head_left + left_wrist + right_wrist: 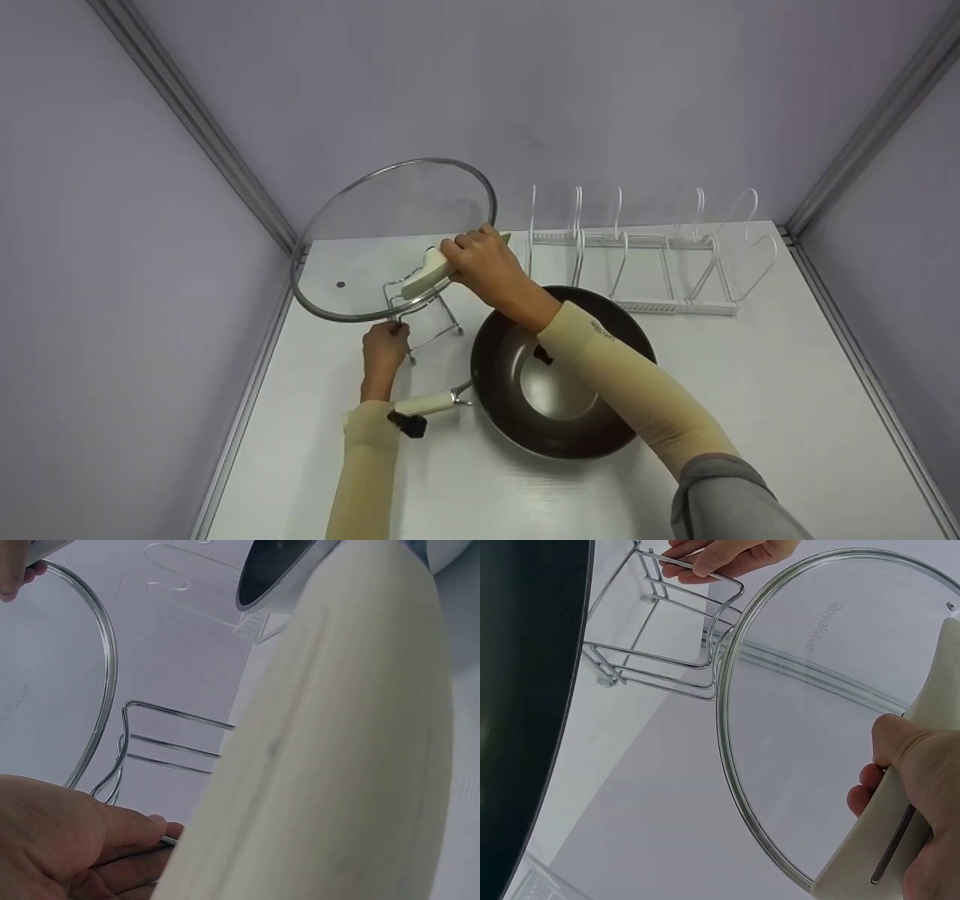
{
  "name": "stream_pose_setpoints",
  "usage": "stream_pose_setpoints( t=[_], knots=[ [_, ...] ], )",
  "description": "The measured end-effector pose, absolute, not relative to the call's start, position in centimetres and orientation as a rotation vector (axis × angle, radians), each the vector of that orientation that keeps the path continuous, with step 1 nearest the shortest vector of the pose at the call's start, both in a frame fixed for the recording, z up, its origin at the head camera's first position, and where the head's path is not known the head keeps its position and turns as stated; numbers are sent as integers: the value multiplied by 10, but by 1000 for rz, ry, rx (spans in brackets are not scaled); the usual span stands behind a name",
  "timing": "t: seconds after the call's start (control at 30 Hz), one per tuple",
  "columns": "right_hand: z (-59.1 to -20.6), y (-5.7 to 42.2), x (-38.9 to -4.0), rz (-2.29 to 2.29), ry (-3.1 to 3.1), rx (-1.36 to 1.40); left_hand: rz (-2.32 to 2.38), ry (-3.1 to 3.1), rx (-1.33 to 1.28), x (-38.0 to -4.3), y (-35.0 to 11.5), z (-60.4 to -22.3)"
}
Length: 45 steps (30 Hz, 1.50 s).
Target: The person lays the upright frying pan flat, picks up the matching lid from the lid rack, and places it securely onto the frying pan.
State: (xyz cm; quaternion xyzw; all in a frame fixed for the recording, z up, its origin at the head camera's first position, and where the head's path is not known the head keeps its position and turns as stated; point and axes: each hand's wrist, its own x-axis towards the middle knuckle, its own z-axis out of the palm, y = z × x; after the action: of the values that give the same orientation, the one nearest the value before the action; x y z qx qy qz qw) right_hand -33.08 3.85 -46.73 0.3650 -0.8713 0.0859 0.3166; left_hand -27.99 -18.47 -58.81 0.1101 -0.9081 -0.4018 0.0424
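Observation:
A clear glass lid [375, 217] with a metal rim is held tilted by my right hand [487, 266], whose fingers wrap round its cream handle [889, 840]. Below it on the left stands a small chrome wire lid rack [433, 340]. In the right wrist view the lid's rim overlaps the rack's bent front wires [718, 660]. My left hand [385, 346] pinches a wire of this rack at its near left side, thumb against the fingers. The left wrist view shows the left hand [82, 847] low, beside a large cream pan handle [337, 727].
A dark wok [517, 424] sits mid-table under my right forearm, its cream handle [427, 404] pointing left beneath my left wrist. Behind it to the right stands a white wire rack [649, 307] with several upright loops. Walls enclose the white table [787, 420] at back and sides.

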Motion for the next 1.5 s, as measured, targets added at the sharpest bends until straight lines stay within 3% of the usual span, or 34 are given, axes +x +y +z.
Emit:
stream_pose_setpoints(
  t=[1.5],
  knots=[
    [-475,57,-331,256,-2231,918,-1207,-2718,346,-279,-182,-585]
  ],
)
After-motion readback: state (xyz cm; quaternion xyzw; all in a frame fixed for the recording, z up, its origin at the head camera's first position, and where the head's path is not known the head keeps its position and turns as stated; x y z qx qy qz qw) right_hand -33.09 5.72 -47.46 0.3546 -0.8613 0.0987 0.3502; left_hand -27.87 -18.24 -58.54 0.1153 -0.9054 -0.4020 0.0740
